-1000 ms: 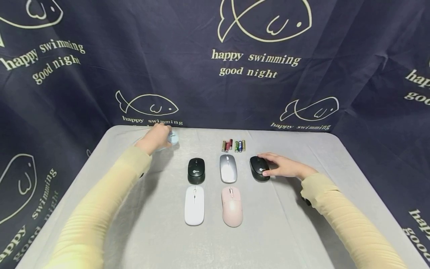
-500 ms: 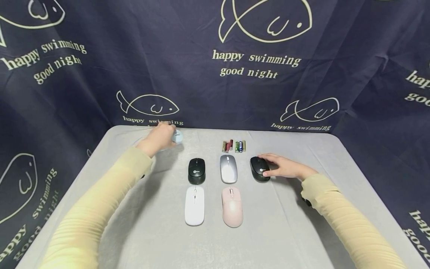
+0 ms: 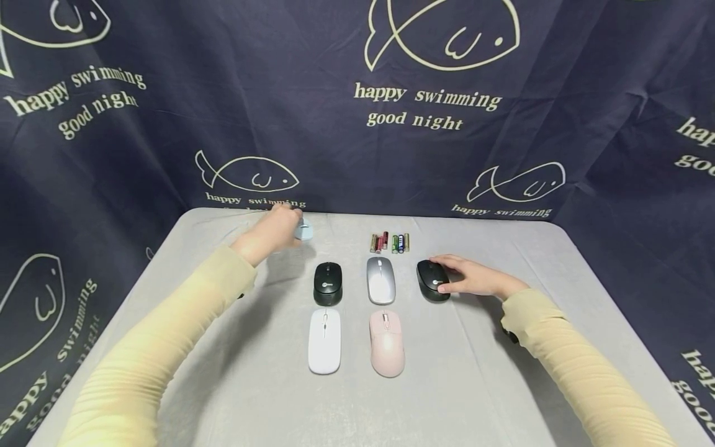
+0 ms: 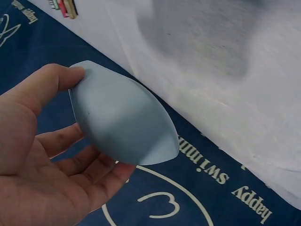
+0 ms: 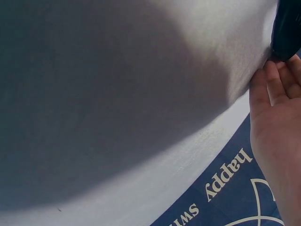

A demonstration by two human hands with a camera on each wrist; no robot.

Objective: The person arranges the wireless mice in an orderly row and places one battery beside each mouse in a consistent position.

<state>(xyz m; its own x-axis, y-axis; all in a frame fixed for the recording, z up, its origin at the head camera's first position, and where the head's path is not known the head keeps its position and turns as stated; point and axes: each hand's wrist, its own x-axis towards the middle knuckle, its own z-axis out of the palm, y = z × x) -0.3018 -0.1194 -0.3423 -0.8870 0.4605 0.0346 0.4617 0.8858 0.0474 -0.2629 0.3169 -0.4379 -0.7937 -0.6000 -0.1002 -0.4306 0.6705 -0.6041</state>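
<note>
Over the far left of the table, my left hand [image 3: 274, 231] holds a light blue mouse [image 3: 304, 231]. In the left wrist view its smooth, rounded shell [image 4: 122, 117] shows, with the thumb on one edge and the fingers curled beneath. My right hand [image 3: 472, 276] grips a black mouse [image 3: 429, 271] on the table, fingers over its far end and thumb at its near side. Only an edge of that mouse [image 5: 287, 30] appears in the right wrist view. Left of it lie a silver mouse [image 3: 381, 282] and another black mouse [image 3: 328, 285].
Nearer to me a white mouse [image 3: 324, 343] and a pink mouse [image 3: 387, 345] lie side by side. Behind the silver mouse are several small batteries [image 3: 385, 241] in two groups. A dark blue curtain [image 3: 335, 174] hangs round the grey table [image 3: 447, 385].
My left hand has moved a little to the right with the light blue mouse in it. The right hand has stayed on the black mouse.
</note>
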